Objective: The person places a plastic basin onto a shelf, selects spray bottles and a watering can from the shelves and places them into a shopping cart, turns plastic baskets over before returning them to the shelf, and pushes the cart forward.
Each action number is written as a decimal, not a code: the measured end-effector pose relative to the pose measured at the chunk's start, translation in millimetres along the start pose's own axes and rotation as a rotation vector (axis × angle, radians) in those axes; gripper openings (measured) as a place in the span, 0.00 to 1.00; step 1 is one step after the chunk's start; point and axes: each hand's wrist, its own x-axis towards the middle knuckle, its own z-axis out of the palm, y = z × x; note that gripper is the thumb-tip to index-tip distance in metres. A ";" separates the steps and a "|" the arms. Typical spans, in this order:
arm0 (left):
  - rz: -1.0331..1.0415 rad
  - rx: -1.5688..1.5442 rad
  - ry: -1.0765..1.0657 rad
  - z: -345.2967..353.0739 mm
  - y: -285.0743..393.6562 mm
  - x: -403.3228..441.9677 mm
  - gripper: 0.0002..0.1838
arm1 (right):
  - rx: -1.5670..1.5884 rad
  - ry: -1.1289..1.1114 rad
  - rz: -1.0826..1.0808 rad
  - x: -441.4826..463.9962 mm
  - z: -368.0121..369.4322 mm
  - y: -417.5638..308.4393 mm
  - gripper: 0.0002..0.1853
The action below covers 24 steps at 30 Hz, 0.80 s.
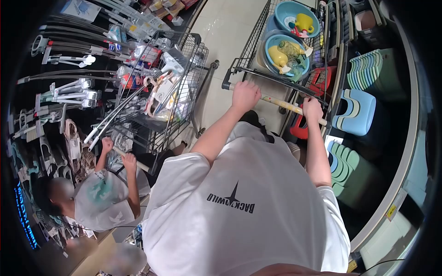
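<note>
Both of my hands grip the handle bar (pixel 281 104) of a shopping cart (pixel 251 55). My left hand (pixel 247 96) is closed round the bar near its left end, and my right hand (pixel 312 110) is wrapped round it near the right end. In the cart basket, beyond the bar, sit two blue basins. The nearer basin (pixel 269 48) holds a yellow bottle-like thing and some clear and green items. The farther basin (pixel 282 9) holds a yellow watering can (pixel 304 23) and small red and white pieces.
At left, another person (pixel 103 198) holds the handle of a second, loaded cart (pixel 193 60). Racks of hangers and long-handled tools line that side. On the right, shelves carry stacked green stools (pixel 345 165) and blue stools (pixel 361 112). Light floor tiles (pixel 214 27) run between the carts.
</note>
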 end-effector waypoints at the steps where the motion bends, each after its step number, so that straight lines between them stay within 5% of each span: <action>1: 0.019 -0.004 0.005 -2.1 3.0 -4.0 0.07 | 0.010 0.013 0.011 -4.2 0.0 1.1 0.22; 14: 0.102 -0.021 -0.153 -94.5 -29.4 -95.8 0.11 | 0.120 0.277 0.027 -157.2 12.2 -32.4 0.16; 24: 0.151 -0.008 -0.176 -141.3 -69.3 -170.9 0.10 | 0.130 0.281 0.078 -264.2 44.9 -59.8 0.15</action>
